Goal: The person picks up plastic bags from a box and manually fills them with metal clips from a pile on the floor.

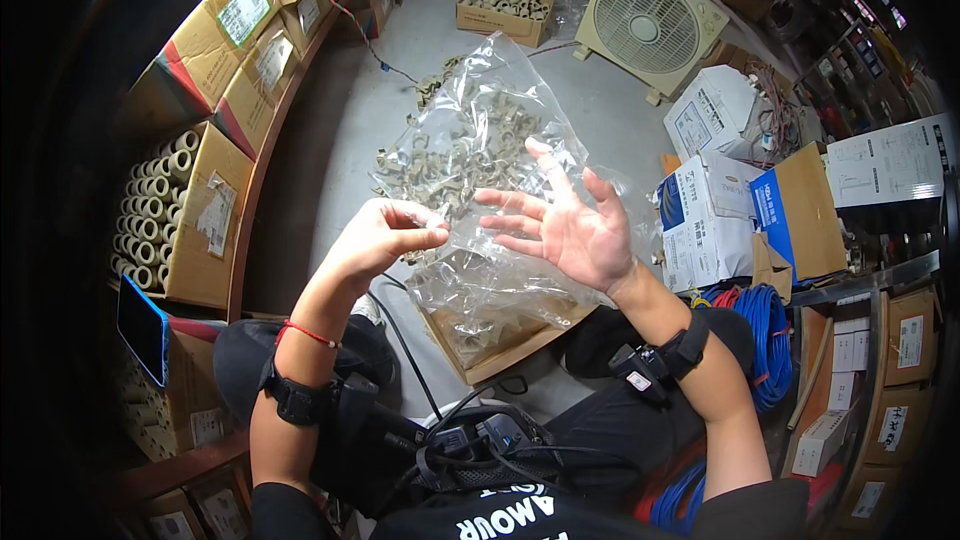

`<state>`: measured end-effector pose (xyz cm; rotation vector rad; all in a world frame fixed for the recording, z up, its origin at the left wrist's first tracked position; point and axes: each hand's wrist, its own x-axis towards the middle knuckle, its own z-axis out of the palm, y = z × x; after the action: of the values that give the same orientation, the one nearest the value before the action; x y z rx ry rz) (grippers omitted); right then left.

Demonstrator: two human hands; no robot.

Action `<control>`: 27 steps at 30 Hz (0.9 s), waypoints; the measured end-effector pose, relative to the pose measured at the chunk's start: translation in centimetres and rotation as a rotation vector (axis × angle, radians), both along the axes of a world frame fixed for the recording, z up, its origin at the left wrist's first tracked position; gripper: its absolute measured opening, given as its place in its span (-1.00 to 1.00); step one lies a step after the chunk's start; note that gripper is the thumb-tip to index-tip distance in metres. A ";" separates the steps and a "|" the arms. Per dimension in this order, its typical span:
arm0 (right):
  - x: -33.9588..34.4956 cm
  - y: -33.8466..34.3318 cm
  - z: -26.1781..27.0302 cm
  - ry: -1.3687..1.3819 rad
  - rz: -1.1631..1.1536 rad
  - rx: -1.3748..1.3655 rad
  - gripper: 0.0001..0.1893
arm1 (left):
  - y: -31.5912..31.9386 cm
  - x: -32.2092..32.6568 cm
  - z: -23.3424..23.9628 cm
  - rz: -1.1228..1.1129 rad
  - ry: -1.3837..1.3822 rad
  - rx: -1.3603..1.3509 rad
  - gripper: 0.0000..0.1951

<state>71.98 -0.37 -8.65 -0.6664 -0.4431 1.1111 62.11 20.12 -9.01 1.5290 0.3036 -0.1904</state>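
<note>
A clear plastic bag (495, 82) spreads out in front of me. My left hand (394, 232) pinches its near left edge between thumb and fingers. Palm up and fingers spread, my right hand (574, 221) is over the bag's right side and grips nothing. Through the film I see a heap of small grey-beige plastic clips (390, 169), some of which lie bare on the floor to the left. An open cardboard box (510, 360) stands between my knees, with more plastic film over it. Pieces inside that box show only dimly.
Cartons of pipe fittings (154, 202) line the left shelf, near a blue-edged phone (142, 330). Beyond the bag are a box of fittings (499, 22) and a box fan (649, 22). Cartons (712, 217) and blue cable coils (761, 345) crowd the right. A black cable (409, 337) runs beside my legs.
</note>
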 end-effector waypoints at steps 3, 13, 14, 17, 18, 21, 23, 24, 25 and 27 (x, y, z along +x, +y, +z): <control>0.0 -0.1 0.3 0.037 -0.012 0.026 -0.22 | 0.0 0.4 0.0 -0.030 0.005 0.023 -0.89; -0.8 0.8 0.4 -0.172 -0.165 -0.088 -0.17 | -2.4 0.6 0.1 -0.072 0.198 0.105 -0.75; -1.0 1.1 0.4 -0.144 -0.180 -0.079 -0.15 | -2.6 0.5 0.1 -0.072 0.200 0.106 -0.75; -1.1 1.4 0.1 -0.107 -0.190 -0.047 -0.13 | -3.1 0.6 0.1 -0.114 0.223 0.134 -0.75; -1.1 1.5 0.1 -0.104 -0.197 -0.043 -0.14 | -3.1 0.6 -0.1 -0.106 0.195 0.080 -0.75; -1.1 1.6 0.2 -0.075 -0.210 -0.022 -0.17 | -2.9 0.5 -0.6 -0.107 0.127 0.018 -0.75; -0.9 1.5 0.2 -0.037 -0.196 0.011 -0.22 | -3.0 0.6 -0.6 -0.119 0.086 0.010 -0.75; -0.8 1.6 0.2 -0.007 -0.188 -0.002 -0.22 | -3.0 0.5 -0.7 -0.125 0.060 -0.027 -0.78; -0.8 1.6 0.2 -0.005 -0.188 -0.001 -0.22 | -3.0 0.5 -0.7 -0.131 0.033 -0.064 -0.81; -0.8 1.6 0.3 0.156 -0.187 0.025 -0.21 | -3.0 0.5 -0.9 -0.144 -0.015 -0.096 -0.84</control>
<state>71.13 1.25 -8.34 -0.5824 -0.2549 0.9701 62.57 17.15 -9.90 1.4571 0.1696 -0.3031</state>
